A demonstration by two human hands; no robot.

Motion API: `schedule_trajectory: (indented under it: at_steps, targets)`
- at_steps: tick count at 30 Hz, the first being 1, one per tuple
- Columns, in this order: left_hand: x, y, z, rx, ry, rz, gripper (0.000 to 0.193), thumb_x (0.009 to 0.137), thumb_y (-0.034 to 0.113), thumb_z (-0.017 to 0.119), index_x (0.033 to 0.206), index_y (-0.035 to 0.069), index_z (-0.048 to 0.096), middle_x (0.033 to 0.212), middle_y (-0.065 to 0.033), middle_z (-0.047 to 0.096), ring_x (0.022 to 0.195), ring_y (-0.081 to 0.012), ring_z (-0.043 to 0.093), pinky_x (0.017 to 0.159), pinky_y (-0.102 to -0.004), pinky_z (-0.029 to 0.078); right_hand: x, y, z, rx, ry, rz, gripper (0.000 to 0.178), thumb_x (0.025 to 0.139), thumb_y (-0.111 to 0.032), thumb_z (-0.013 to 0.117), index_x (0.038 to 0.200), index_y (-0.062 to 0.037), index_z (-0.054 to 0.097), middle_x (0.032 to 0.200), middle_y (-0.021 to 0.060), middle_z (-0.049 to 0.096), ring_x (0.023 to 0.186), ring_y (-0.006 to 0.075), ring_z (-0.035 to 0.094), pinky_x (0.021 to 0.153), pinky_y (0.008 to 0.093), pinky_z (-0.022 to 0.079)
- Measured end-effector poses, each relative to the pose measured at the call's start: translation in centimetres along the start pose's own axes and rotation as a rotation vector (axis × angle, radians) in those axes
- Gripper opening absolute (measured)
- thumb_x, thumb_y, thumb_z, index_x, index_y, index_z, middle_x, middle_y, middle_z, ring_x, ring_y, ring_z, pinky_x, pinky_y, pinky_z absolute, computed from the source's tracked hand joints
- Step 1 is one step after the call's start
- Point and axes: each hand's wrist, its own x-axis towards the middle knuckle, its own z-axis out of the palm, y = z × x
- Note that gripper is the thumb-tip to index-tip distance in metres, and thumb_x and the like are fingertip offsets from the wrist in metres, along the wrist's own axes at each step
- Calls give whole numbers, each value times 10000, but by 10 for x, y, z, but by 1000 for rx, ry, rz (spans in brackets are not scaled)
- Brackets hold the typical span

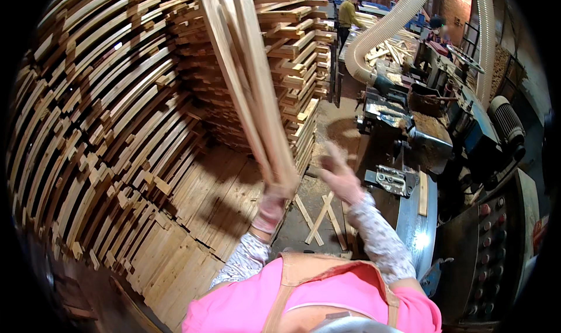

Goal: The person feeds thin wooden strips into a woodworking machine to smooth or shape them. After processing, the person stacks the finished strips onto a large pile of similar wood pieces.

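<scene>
My left hand (272,206) is closed round the lower ends of several long wooden slats (264,93). They rise steeply, their tops leaning away to the left, and their lower ends are blurred. To the right, my right hand (342,182) is held out over the floor, apart from the slats. Its fingers look stretched and spread, somewhat smeared by motion, and nothing shows in them. Below and between my forearms, thin wood strips (318,219) lie crossed.
Tall stacks of wooden slats (87,140) stand on the left, with another stack (298,64) ahead. A woodworking machine (403,119) with a ribbed hose (385,29) and a button panel (491,257) fills the right. A person (347,16) stands far back.
</scene>
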Motion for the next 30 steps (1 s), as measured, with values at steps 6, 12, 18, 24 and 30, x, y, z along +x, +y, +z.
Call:
schedule_trajectory:
  at_steps: [6,12,18,24,30]
  targets:
    - [-8,37,72,-181,-35,-734,535,910,447,862,1163,-15,764,1072,-57,763,930,-119,691,784,-288,569,-23,81,18,-113,120,-3,735,1002,-191,736,1635,-56,387,1452,177,642,1332,216,598,1151,343,463]
    - [-51,3,161,-257,-391,-846,568,912,444,857,1232,-8,732,1108,-85,761,943,-157,699,822,-325,587,-126,126,-51,-242,418,14,720,901,-175,847,1535,-36,536,1400,147,682,1267,219,654,1097,336,510]
    - [-54,5,247,-819,-232,-1221,357,965,175,740,1257,-28,700,1086,-126,750,935,-259,732,877,-408,609,-252,113,-69,-221,899,263,779,824,-293,902,1501,-70,588,1382,177,700,1224,268,698,1038,361,550]
    - [-33,-16,268,-705,-500,-1302,296,975,167,666,1193,-27,718,1120,-141,764,1041,-272,748,950,-393,618,-426,69,-40,-1086,960,1083,667,840,-407,812,1402,-123,592,1141,196,674,1096,417,648,931,539,529]
    - [-35,-50,239,-554,-391,-1276,291,895,115,735,1139,-42,713,993,-121,740,899,-275,757,832,-428,651,-467,104,2,-1104,1134,1064,741,839,-279,816,1500,-77,548,1220,210,669,1136,425,613,988,544,481]
